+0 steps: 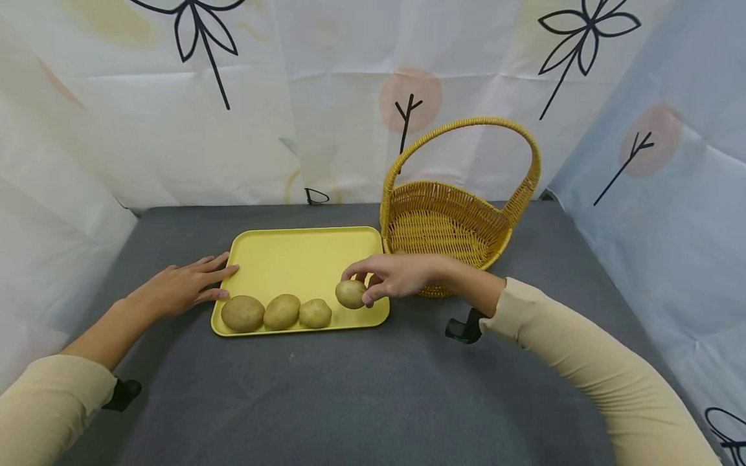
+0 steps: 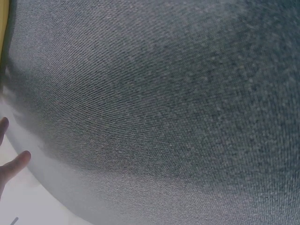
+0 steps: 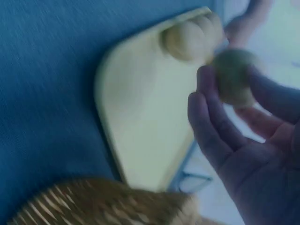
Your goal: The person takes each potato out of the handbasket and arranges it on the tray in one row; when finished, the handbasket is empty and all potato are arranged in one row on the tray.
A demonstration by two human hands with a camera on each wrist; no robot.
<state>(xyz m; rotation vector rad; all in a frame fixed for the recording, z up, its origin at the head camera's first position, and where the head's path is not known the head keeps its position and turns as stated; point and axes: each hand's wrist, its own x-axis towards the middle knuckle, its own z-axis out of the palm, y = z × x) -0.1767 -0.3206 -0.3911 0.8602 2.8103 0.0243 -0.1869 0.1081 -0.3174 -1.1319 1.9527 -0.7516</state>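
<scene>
In the head view my right hand (image 1: pixel 402 278) pinches a small potato (image 1: pixel 350 294) between thumb and fingers, above the right end of a yellow tray (image 1: pixel 303 249). The right wrist view, somewhat blurred, shows the same potato (image 3: pixel 234 77) at the fingertips. A large potato (image 1: pixel 242 314), a medium potato (image 1: pixel 282 312) and a smaller potato (image 1: pixel 315 314) lie in a row along the tray's near edge, from left to centre. My left hand (image 1: pixel 183 285) has its fingers spread, with fingertips at the tray's left rim. Only two of its fingertips (image 2: pixel 18 161) appear in the left wrist view.
A yellow wicker basket (image 1: pixel 443 220) with a tall arched handle stands right of the tray, tilted, its opening toward me. My right forearm crosses in front of it. Grey cloth (image 1: pixel 350 401) covers the table, and patterned fabric (image 1: pixel 326 97) hangs behind and at both sides.
</scene>
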